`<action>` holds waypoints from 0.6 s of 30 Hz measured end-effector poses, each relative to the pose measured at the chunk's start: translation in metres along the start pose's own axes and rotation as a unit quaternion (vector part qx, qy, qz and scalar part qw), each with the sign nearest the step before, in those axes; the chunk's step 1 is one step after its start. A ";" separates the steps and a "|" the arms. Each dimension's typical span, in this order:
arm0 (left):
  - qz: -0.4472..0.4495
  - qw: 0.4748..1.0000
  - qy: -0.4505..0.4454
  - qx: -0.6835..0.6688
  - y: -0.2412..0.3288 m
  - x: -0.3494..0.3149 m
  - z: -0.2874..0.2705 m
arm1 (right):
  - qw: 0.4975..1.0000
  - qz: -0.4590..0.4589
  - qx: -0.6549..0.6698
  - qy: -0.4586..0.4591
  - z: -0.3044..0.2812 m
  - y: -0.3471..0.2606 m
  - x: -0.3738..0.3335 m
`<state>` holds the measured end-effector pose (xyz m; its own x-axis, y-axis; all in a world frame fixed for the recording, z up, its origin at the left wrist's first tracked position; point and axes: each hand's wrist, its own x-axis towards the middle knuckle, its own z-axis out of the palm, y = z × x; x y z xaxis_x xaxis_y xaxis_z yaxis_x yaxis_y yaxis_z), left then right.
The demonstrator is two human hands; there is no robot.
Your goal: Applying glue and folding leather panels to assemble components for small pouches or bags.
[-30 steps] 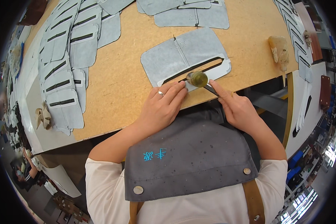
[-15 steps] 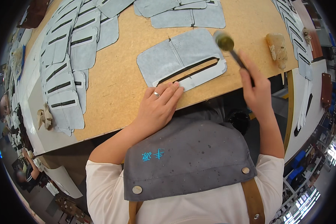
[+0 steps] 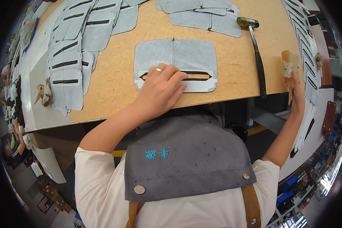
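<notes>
A grey fabric panel (image 3: 193, 51) with a white-bordered zipper slot lies flat near the table's front edge. On the slot's left part rests my left hand (image 3: 159, 87), fingers bent, with thumb and index finger apart. At the table's right, my right hand (image 3: 298, 91) touches the lower part of a yellowish, crusted container (image 3: 290, 59), from which a thin stick (image 3: 290, 97) juts over the edge. Most of that hand's fingers are hidden. A hammer (image 3: 256, 55) with a translucent yellow-green face and black grip lies between the panel and the container.
Overlapping grey panels (image 3: 70, 78) run down the table's left side, and more panels (image 3: 201, 19) lie at the back. A crumpled tan scrap (image 3: 43, 93) is at the left edge. Another row of panels (image 3: 307, 57) stands beyond the table's right side.
My right hand has put down the hammer and moved right to the yellowish container. The panel has turned square to the table edge, and my left hand has shifted further onto its slot.
</notes>
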<state>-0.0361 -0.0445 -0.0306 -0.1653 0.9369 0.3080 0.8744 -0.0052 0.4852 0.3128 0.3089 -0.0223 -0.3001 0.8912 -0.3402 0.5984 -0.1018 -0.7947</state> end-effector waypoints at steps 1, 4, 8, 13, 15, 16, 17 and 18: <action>0.002 0.999 -0.030 -0.018 0.001 0.006 0.003 | 1.000 -0.001 -0.003 0.001 0.002 -0.001 -0.006; -0.011 0.996 -0.077 -0.033 0.004 0.013 0.011 | 0.943 -0.125 0.302 -0.061 0.038 -0.011 -0.045; -0.039 0.989 -0.110 -0.095 0.002 0.022 0.014 | 0.876 -0.287 0.382 -0.065 0.076 -0.026 -0.083; -0.060 0.985 -0.097 -0.129 0.006 0.025 0.023 | 0.877 -0.268 0.394 -0.063 0.131 -0.030 -0.111; -0.064 0.987 -0.070 -0.131 0.008 0.025 0.029 | 0.889 -0.263 0.371 -0.052 0.148 -0.036 -0.117; -0.072 0.987 -0.057 -0.129 0.009 0.024 0.030 | 0.879 -0.236 0.410 -0.065 0.155 -0.041 -0.121; -0.081 0.988 -0.043 -0.127 0.011 0.024 0.031 | 0.867 -0.209 0.447 -0.077 0.158 -0.043 -0.123; -0.082 0.987 -0.042 -0.130 0.011 0.023 0.033 | 0.868 -0.208 0.444 -0.077 0.159 -0.042 -0.125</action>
<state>-0.0151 -0.0115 -0.0452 -0.2472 0.9583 0.1434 0.6908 0.0705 0.7196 0.2072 0.1318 -0.0268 -0.4900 0.8697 0.0595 -0.3731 -0.1475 -0.9160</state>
